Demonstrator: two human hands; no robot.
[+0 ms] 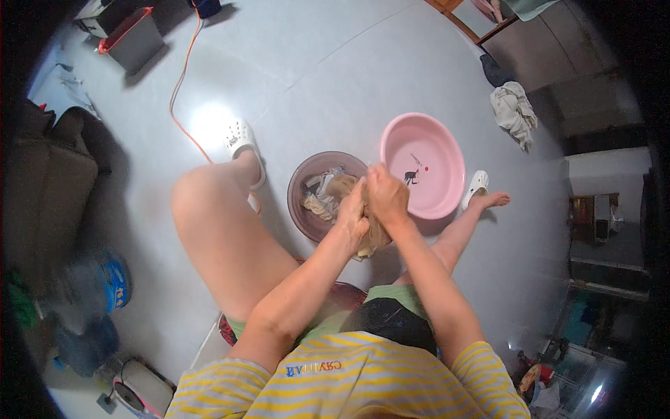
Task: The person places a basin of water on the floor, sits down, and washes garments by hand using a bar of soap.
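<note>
Both hands meet around a bunched, wet-looking brown cloth [375, 235], over the right side of a brownish translucent basin [299, 209]. My left hand [355, 212] presses against it from the left, while my right hand [387, 194] grips it from the right. The cloth's lower end hangs below the hands, towards my lap. In the basin lie crumpled pale and grey clothes [320, 196] and a brown piece partly under water. Just right of it, a pink plastic basin [424, 157] with a printed figure on its bottom stands tilted and holds no clothes.
White clogs [241, 137] are near both basins, the right foot partly out of its clog [475, 187]. An orange cable [175, 94] crosses the floor at left. A pale crumpled cloth [514, 112] lies at upper right. A grey bin [133, 44] stands at upper left.
</note>
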